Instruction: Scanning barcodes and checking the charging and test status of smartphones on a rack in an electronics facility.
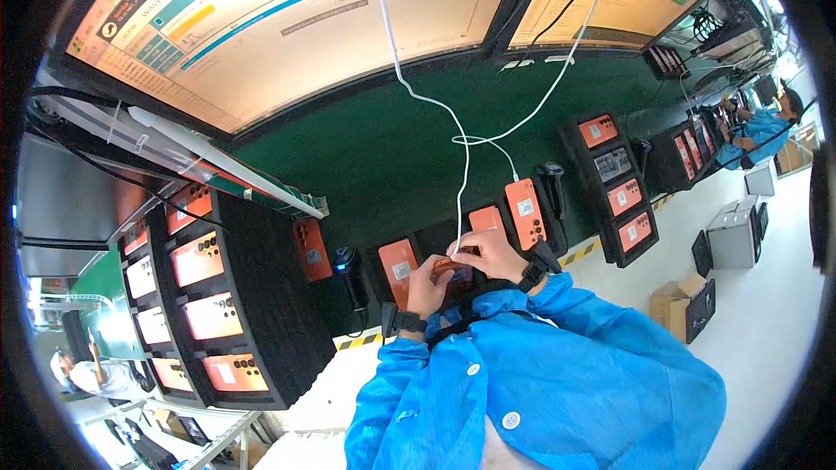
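Close in front of my body, my left hand point(426, 287) is closed round an orange phone point(444, 265), mostly hidden by the fingers. My right hand point(490, 256) pinches the end of a white cable point(462, 200) against that phone's edge; whether its plug is inside cannot be made out. On the bench to the left lies another orange phone point(400, 268) with a white label. Just beyond my right hand lies a further orange phone point(484, 219). A labelled orange phone point(524, 213) to its right has a second white cable point(512, 161) at its far end.
Black handheld scanners point(350, 275) point(551, 184) stand on both sides. A tall stack of black trays point(277, 296) with orange phones rises at left; another black phone tray point(605, 176) lies right. Two monitors point(348, 26) point(601, 0) line the back. Other people point(759, 135) point(91, 374) are farther off.
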The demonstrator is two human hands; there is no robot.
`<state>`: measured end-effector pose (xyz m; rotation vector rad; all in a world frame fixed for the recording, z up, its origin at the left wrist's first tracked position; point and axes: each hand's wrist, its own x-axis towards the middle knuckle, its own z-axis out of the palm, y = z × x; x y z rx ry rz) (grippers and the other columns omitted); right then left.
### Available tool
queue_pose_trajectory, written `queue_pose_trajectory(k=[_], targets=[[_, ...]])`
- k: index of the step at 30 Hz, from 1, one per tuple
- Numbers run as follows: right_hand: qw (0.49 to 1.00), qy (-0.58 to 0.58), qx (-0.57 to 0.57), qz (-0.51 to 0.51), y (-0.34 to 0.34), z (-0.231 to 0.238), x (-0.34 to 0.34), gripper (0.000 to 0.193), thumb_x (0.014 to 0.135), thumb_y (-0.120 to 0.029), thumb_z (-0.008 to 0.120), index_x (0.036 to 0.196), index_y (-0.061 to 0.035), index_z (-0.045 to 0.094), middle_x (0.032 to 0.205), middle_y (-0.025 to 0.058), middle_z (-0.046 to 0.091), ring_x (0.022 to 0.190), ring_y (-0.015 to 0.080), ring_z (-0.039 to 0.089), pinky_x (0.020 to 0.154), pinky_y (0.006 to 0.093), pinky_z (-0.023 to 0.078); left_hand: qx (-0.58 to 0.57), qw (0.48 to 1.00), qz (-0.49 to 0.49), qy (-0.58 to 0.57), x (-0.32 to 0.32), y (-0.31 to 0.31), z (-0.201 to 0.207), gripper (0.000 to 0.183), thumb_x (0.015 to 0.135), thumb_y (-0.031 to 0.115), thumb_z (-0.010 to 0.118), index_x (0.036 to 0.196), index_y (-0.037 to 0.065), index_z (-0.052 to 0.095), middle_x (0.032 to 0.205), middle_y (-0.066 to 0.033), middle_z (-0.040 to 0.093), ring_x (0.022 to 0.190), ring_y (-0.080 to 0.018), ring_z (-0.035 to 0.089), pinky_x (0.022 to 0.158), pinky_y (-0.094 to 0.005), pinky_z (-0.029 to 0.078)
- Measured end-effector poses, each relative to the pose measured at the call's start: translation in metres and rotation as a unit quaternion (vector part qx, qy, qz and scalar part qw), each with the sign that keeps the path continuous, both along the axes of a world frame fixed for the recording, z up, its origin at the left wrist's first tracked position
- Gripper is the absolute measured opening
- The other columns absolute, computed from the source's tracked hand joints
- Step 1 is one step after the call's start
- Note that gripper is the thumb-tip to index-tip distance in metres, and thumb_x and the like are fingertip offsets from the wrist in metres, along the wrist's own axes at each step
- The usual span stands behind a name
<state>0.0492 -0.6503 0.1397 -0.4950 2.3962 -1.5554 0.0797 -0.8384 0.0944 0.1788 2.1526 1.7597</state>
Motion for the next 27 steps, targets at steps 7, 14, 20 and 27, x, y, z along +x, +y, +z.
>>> queue_pose_trajectory(k=[7, 14, 20, 27], targets=[[0.996, 0.047, 0.069, 0.030, -0.002, 0.007, -0.007, 0.017, 0.080, -0.019, 0.064, 0.087, -0.0033, 0.066, 0.091, 0.0120, 0.064, 0.083, 0.0296, 0.062, 0.072, 0.0378, 0.049, -0.030, 0.999, -0.011, 0.011, -0.001, 0.000, 0.006, 0.020, 0.082, 0.003, 0.064, 0.101, 0.001, 0.058, 0.089, -0.0114, 0.067, 0.084, -0.0190, 0.066, 0.074, -0.0291, 0.050], [0.992, 0.007, 0.124, 0.008, -0.006, 0.001, -0.005, 0.020, 0.080, -0.026, 0.066, 0.087, -0.0067, 0.070, 0.095, 0.0064, 0.065, 0.086, 0.0265, 0.063, 0.074, 0.0358, 0.050, -0.057, 0.998, -0.008, 0.033, -0.007, -0.003, 0.010, 0.019, 0.083, 0.003, 0.062, 0.101, 0.001, 0.058, 0.087, -0.0103, 0.068, 0.082, -0.0163, 0.066, 0.071, -0.0280, 0.051], [0.972, 0.115, 0.203, 0.041, -0.006, 0.000, -0.004, 0.021, 0.080, -0.028, 0.066, 0.086, -0.0080, 0.070, 0.088, 0.0068, 0.066, 0.082, 0.0265, 0.063, 0.069, 0.0363, 0.049, -0.025, 0.999, -0.042, 0.003, -0.007, -0.009, -0.001, 0.021, 0.081, 0.001, 0.063, 0.101, 0.000, 0.059, 0.090, -0.0097, 0.068, 0.086, -0.0160, 0.065, 0.074, -0.0273, 0.051], [0.996, 0.003, 0.025, -0.083, 0.019, -0.043, -0.030, 0.036, 0.081, -0.027, 0.067, 0.108, -0.0039, 0.063, 0.106, 0.0165, 0.062, 0.093, 0.0298, 0.061, 0.079, 0.0384, 0.049, -0.026, 0.998, 0.044, 0.020, -0.045, 0.001, -0.044, 0.041, 0.075, -0.002, 0.064, 0.114, -0.001, 0.053, 0.109, -0.0132, 0.058, 0.105, -0.0226, 0.057, 0.088, -0.0333, 0.046]])
